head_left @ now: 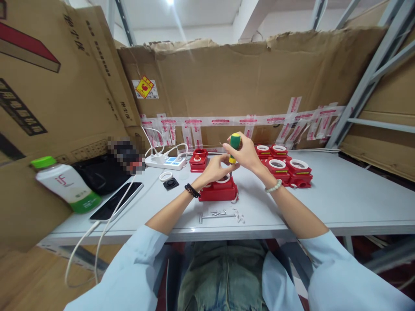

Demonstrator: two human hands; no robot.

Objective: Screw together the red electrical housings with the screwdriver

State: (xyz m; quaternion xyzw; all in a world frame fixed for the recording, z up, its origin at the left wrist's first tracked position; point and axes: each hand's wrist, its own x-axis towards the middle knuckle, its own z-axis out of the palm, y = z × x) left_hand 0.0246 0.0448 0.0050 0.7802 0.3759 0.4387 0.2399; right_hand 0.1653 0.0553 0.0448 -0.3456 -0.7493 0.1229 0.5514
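My right hand [245,153] is closed around the green and yellow handle of a screwdriver [235,141], held upright. Its tip points down at a red housing [218,193] with a white ring on top, near the front of the table. Over that housing, my left hand [216,169] has its fingers curled together by the lower end of the screwdriver; what they pinch is hidden. Below the housing lie several small screws [219,212], a thin metal rod [218,216] with a crosspiece, and small white pieces [240,217].
Several red housings with white rings [288,168] stand at the right, another red housing [198,160] behind my left hand. Leftward are a white ring [166,176], a black square part [170,183], a power strip [167,162], a phone [117,202] with cables, and a bottle [66,185]. Cardboard [227,82] walls the back.
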